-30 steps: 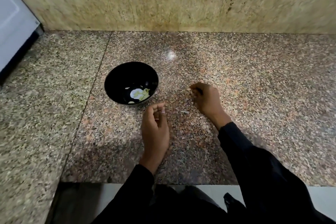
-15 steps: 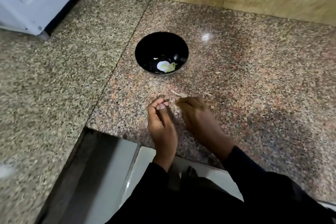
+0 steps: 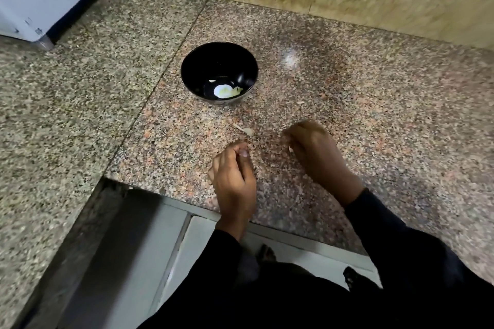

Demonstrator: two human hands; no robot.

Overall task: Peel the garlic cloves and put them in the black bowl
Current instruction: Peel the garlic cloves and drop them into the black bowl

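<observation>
black bowl (image 3: pixel 219 72) round, glossy, on speckled granite counter (image 3: pixel 374 104), pale peeled bits inside; thin papery garlic skin (image 3: pixel 244 129) lies long axis left-right; my left hand (image 3: pixel 234 181) fingertips pinched together; right hand (image 3: pixel 315 152) curled, contents unclear

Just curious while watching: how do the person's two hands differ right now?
The left hand has its fingertips bunched together, thumbnail showing; the right hand is curled knuckles-up, with something pale peeking out beneath it. The left hand sits nearer the counter's front edge; the right hand lies farther in. Both hover low over the granite counter, short of the black bowl.
</observation>
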